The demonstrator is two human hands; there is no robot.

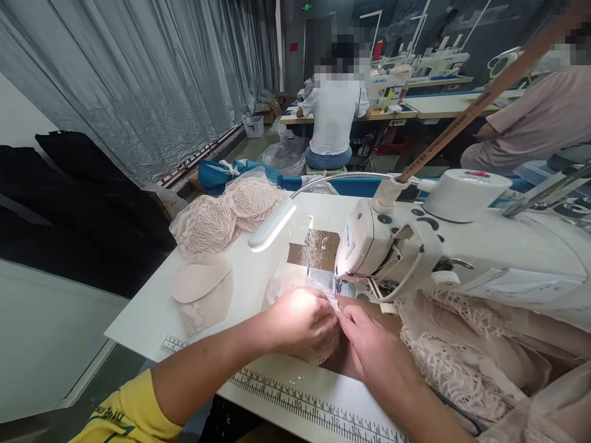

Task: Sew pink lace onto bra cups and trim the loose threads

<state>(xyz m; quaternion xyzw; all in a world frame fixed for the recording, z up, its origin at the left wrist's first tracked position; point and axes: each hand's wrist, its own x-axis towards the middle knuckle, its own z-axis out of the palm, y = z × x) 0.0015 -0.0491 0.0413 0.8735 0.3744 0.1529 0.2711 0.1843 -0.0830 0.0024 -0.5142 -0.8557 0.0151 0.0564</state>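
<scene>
My left hand (305,320) is closed on a pale pink lace bra cup (318,354), which lies under and in front of it beside the needle. Close against it, my right hand (369,338) pinches the edge of the same lace piece, thumb and forefinger together. Both hands work just in front of the presser foot (339,284) of a white sewing machine (364,240). Much of the lace is hidden beneath my left hand. A lit lamp (272,227) on a bendy metal neck shines onto this spot.
Stacked lace bra cups (207,224) lie at the table's far left, with a flat beige cup piece (203,292) nearer. More lace fabric (462,357) is heaped at right under the machine arm. A printed ruler (295,394) runs along the front edge. Two co-workers sit ahead.
</scene>
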